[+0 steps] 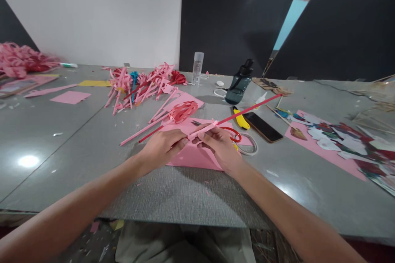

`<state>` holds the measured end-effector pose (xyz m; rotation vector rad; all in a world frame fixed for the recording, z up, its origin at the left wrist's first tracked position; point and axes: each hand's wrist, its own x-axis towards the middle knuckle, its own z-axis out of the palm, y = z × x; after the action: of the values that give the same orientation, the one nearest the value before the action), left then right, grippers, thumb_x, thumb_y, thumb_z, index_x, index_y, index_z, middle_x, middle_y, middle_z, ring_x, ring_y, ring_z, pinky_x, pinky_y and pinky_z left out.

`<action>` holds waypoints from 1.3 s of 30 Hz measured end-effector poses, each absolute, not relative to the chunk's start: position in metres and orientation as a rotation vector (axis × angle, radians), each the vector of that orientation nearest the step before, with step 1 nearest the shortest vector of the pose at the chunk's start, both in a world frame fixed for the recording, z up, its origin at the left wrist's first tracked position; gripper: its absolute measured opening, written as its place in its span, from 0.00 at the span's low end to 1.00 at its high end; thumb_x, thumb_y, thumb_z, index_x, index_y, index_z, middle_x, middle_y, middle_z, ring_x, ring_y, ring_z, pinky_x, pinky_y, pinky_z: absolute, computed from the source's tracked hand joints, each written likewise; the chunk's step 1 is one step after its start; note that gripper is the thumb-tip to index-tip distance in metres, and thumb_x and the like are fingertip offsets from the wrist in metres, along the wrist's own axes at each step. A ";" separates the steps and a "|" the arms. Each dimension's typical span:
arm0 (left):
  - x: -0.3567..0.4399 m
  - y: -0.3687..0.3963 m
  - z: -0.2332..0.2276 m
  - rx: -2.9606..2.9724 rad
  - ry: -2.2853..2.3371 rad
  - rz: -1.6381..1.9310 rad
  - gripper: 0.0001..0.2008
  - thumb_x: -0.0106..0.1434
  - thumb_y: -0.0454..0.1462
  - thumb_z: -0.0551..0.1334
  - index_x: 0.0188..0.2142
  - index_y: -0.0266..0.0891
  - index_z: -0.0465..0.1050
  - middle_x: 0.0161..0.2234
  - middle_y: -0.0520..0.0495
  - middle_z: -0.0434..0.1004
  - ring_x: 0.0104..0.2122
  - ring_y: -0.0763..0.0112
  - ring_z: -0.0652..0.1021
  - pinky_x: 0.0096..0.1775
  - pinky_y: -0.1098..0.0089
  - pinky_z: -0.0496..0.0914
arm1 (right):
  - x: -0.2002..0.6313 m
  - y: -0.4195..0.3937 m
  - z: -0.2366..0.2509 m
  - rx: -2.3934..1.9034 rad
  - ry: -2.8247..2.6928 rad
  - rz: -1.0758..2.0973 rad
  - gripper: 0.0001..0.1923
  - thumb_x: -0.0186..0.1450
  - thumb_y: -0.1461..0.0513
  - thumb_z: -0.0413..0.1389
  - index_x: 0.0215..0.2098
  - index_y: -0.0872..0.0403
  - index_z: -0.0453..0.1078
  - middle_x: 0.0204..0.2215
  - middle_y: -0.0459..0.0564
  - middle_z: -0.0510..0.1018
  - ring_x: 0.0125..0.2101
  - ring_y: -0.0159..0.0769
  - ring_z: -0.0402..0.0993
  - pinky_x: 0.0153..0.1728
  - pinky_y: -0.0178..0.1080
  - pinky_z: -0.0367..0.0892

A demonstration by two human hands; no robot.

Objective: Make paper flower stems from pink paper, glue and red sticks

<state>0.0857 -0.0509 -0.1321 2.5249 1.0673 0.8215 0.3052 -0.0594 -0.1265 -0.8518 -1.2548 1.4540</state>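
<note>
Both hands meet over a pink paper sheet (197,160) near the table's front edge. My right hand (222,146) is closed round a pink paper strip (202,130), and a long red paper strip (249,108) sticks out from it up to the right. My left hand (165,144) pinches at the strip's left end; its fingertips hide the exact grip. Under and beside my right hand lie scissors with red handles (236,134), partly covered, and a roll of clear tape (249,144). A red and pink paper lantern-like piece (183,111) rests just behind my left hand.
Pink and red strip pieces (142,84) lie in a heap behind. To the right are a yellow cutter (241,119), a phone (263,126), a dark water bottle (238,84) and paper scraps (336,137). A clear bottle (197,69) stands near the wall.
</note>
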 end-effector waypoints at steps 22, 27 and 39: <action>0.074 -0.042 -0.140 2.540 1.157 0.863 0.15 0.76 0.41 0.52 0.40 0.40 0.77 0.35 0.47 0.81 0.35 0.67 0.79 0.38 0.67 0.68 | 0.321 -0.047 -0.135 -0.866 -0.940 1.294 0.14 0.59 0.52 0.71 0.38 0.49 0.80 0.34 0.46 0.84 0.34 0.31 0.80 0.34 0.34 0.74; 0.074 -0.042 -0.141 2.542 1.164 0.864 0.15 0.76 0.40 0.53 0.41 0.40 0.77 0.36 0.47 0.81 0.35 0.68 0.79 0.37 0.68 0.68 | 0.321 -0.047 -0.134 -0.856 -0.945 1.317 0.15 0.58 0.52 0.72 0.39 0.48 0.79 0.35 0.46 0.85 0.33 0.32 0.80 0.35 0.36 0.75; 0.083 -0.049 -0.139 2.556 1.062 0.884 0.09 0.72 0.37 0.57 0.41 0.40 0.77 0.35 0.48 0.80 0.34 0.69 0.78 0.36 0.68 0.66 | 0.305 -0.056 -0.139 -0.913 -1.223 1.469 0.15 0.55 0.51 0.74 0.36 0.49 0.82 0.30 0.47 0.83 0.29 0.32 0.77 0.33 0.36 0.72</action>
<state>0.0829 -0.0495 -0.1389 2.5562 1.0621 0.8845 0.3047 -0.0561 -0.1385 -0.9135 -1.2232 1.4689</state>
